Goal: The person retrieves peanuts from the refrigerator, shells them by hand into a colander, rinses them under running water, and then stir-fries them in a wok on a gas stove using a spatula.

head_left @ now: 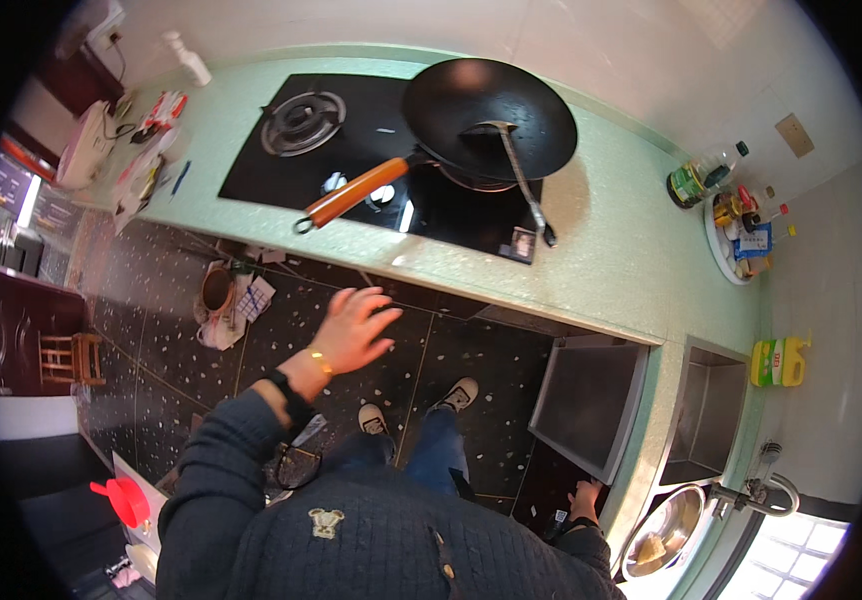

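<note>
The fingers [379,322] of the left hand [343,338] were spread apart and held nothing; that hand hung in front of the counter [616,250], over the dark speckled floor [496,370]. The right hand [583,502] was low, just beside the lower end of a pale-framed panel [588,400] under the counter's front edge; whether its fingers gripped anything, I could not tell.

The black wok [451,105] sat over the right side of the cooktop [361,100], near its back edge. Its orange-brown handle [359,193] slanted toward the left hand without touching it, its end ring reaching past the cooktop's front edge. A metal spatula [516,172] leaned in the wok, its grip beyond the cooktop's right edge, near the front right corner. A burner [303,123] stood uncovered toward the back left corner.

At the counter's back right corner stood a bottle [696,180] and a white tray [719,258] of seasonings. Along the right side were a sink [703,420], a yellow jug [777,363] and a metal bowl [681,520].
</note>
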Demonstrator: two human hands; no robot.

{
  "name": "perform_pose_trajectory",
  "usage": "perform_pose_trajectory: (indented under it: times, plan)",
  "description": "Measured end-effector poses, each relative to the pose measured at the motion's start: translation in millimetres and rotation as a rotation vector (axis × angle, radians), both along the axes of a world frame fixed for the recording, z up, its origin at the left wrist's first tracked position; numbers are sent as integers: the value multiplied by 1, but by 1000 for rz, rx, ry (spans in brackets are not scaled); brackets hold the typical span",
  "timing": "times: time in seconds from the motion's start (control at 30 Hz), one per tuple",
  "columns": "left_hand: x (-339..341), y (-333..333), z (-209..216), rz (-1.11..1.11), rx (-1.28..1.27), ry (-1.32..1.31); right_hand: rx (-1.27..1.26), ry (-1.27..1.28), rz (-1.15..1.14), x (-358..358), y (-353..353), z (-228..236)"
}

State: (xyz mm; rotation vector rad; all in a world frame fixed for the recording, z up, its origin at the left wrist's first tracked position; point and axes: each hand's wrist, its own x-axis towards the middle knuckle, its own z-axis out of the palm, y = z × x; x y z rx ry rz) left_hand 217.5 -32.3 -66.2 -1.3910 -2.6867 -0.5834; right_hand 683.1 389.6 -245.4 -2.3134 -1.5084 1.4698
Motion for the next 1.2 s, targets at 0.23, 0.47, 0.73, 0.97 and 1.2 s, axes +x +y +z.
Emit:
perform_pose_trajectory:
  times: [0.23, 0.47, 0.73, 0.97, 1.2]
  plan:
    - [69, -241, 24, 702, -1, 134, 52, 54, 1337, -100, -101, 10]
    - [159, -334, 16, 1100, 7, 160, 670, 829, 1482, -432, -251, 109]
    - [258, -353, 11, 1364, -88, 86, 933, 166, 1607, -654, -281, 117]
    - [311, -349, 9, 1668, -115, 51, 962, 124, 1515, -670, -283, 113]
    - [269, -333, 8, 1600, -140, 136, 1121, 112, 1903, -687, -262, 107]
